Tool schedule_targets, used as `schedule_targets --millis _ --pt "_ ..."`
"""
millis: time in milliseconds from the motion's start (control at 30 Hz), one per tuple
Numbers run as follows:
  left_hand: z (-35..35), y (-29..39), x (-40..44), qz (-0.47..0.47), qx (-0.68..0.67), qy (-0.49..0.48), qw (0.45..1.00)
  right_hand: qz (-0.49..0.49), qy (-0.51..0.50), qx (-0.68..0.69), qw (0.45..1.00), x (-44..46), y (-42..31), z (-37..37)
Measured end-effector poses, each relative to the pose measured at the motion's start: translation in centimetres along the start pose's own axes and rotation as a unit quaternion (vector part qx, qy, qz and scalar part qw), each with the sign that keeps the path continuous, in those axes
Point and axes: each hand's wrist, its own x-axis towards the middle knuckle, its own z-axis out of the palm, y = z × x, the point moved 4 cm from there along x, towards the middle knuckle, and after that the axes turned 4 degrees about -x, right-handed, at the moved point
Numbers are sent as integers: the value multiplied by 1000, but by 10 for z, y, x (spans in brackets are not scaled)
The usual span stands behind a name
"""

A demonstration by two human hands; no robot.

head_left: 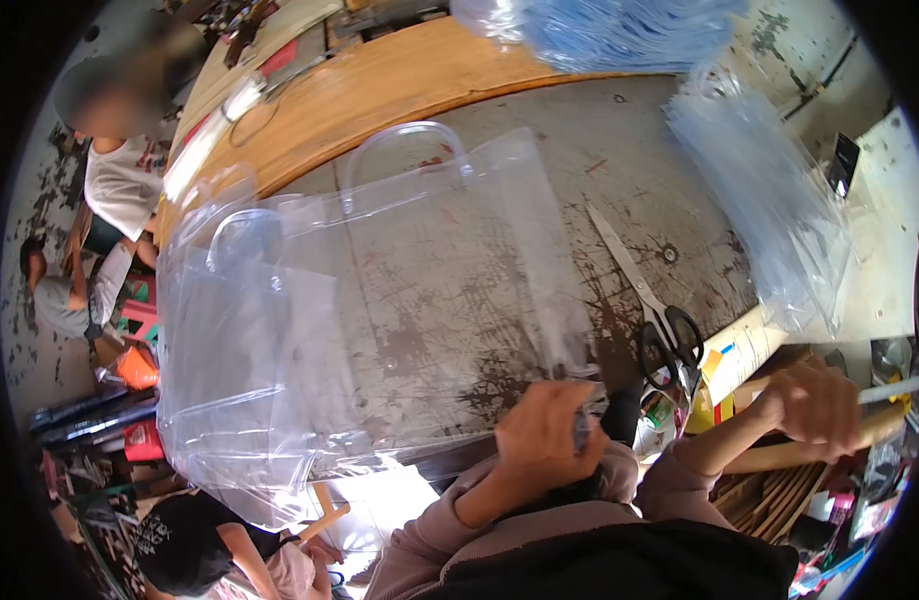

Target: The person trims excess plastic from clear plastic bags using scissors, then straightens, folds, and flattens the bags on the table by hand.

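A clear plastic bag (439, 260) with a looped handle lies flat on the scratched table. At its near right corner my left hand (541, 435) is closed, with a bit of the clear plastic between thumb and fingers. Off the table's right end my right hand (814, 408) is curled closed beside a pale rod and a yellowish tube; what it holds, if anything, is unclear. Black-handled scissors (654, 310) lie between the two hands, blades pointing away. More clear bags (229, 350) with handles overlap at the left end.
Stacked clear plastic (759, 200) lies at the right, and bluish plastic sheets (629, 30) sit on the wooden board (399, 75) at the back. People sit at the left (124, 180) and at the lower left (204, 545). Cluttered goods fill the lower right.
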Motion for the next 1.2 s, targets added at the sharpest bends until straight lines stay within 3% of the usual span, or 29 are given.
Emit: schedule_targets --millis 67,100,133,200,367,433,467,533,600,633,667,733,767,833,867,933,967,1033,1200 --pt "8 6 8 39 1 7 999 109 23 -217 970 -20 25 -18" --pt "9 8 13 34 -16 7 999 181 -16 -380 907 -19 38 -14" --pt "10 9 16 33 -9 14 999 290 32 -421 859 -19 51 -8" --pt "14 9 19 15 -25 9 1000 366 115 -472 794 -19 68 -7" --pt "20 10 20 13 -45 -10 999 358 76 -582 726 -14 103 5" --pt "15 14 21 -43 -66 -83 993 334 78 -654 674 -11 113 9" --pt "3 19 22 -44 -64 -83 994 334 77 -653 675 -13 116 7" --pt "-25 28 20 -2 38 -194 980 340 87 -707 614 -16 118 2" --pt "-68 18 16 -14 127 -160 979 345 92 -710 607 -20 118 -1" --pt "-92 5 11 -89 202 -62 973 351 101 -712 599 -22 117 -2" --pt "-114 -9 1 -161 273 37 948 351 101 -712 599 -23 118 -3" --pt "-147 -29 -14 -244 456 99 850 351 152 -701 601 -27 117 -4" --pt "-148 -28 -17 -243 457 98 850 351 154 -701 602 -28 119 -4" --pt "-145 -27 -17 -286 333 84 895 304 134 -749 573 -26 121 1" --pt "-134 -17 -14 -249 324 96 907 306 133 -748 573 -27 122 1" --pt "-106 2 -5 -214 294 7 931 278 118 -769 563 -25 122 3" --pt "-97 3 -4 -216 293 7 932 278 117 -770 563 -26 123 3" --pt "-72 2 1 -139 190 -80 969 285 125 -772 555 -26 122 2" --pt "-61 -3 5 -131 192 -98 968 289 134 -769 555 -25 121 5"
